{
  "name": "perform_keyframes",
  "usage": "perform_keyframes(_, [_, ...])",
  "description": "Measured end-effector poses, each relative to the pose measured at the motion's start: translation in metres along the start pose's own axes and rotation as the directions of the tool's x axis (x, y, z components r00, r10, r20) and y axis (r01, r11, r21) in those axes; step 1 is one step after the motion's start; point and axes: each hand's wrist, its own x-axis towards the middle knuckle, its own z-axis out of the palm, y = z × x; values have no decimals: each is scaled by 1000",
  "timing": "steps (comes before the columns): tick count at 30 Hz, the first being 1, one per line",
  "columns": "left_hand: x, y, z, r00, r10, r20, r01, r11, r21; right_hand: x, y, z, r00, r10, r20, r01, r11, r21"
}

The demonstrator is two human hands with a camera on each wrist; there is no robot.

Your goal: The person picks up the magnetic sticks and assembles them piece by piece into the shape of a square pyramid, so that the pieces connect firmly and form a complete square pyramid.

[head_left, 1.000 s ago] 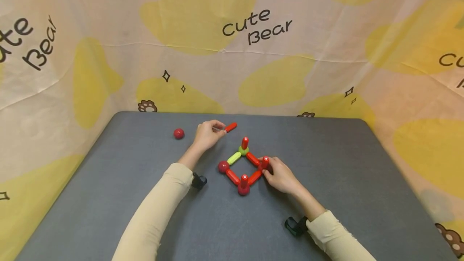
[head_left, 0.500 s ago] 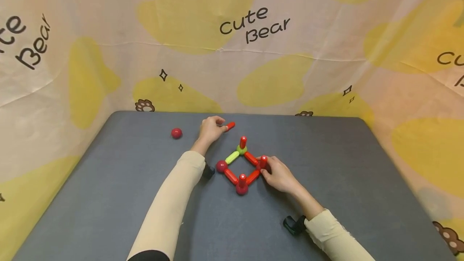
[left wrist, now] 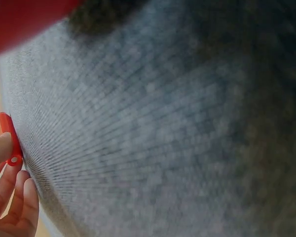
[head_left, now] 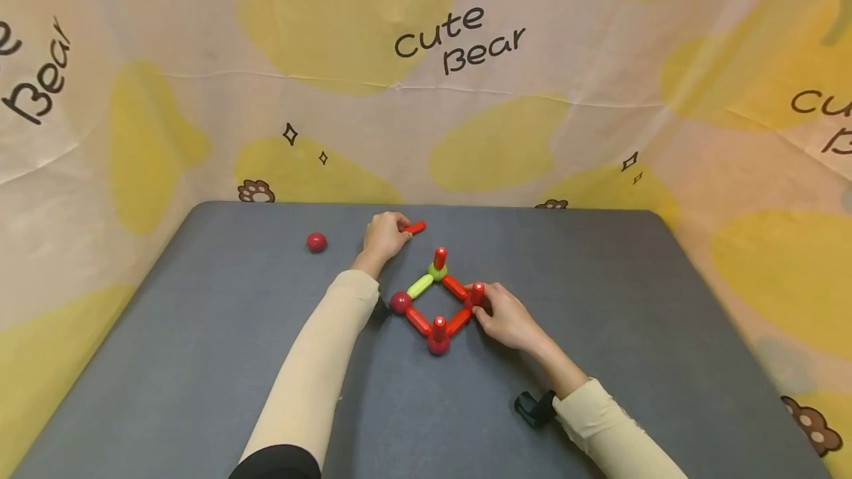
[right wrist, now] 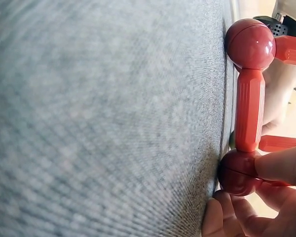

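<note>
The left hand (head_left: 384,235) pinches 1 loose red rod (head_left: 414,228) at the far side of the grey table (head_left: 200,361); it looks light, rigid and smooth, best held mid-shaft. The right hand (head_left: 504,316) grips the right corner ball (right wrist: 237,173) of the square frame (head_left: 435,300), which probably pulls apart easily.

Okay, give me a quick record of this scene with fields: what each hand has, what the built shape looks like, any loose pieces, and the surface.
left hand: pinches a loose red stick near the table's far edge
right hand: grips the right corner ball of the square frame
frame: three red sticks, one green stick, balls at corners, upright red sticks on three corners
loose piece: red ball, left of the left hand
surface: grey table
</note>
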Motion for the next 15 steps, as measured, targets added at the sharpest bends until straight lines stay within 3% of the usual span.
perform_keyframes(7, [-1,-3,-5,1000,-11,27,11,1000,-9,0,-2,1,1000,-7,1,7,1000,12])
perform_keyframes(15, [-8,-2,-14,999,13,45,-6,990,-140,0,-2,0,1000,-1,-4,1,1000,14])
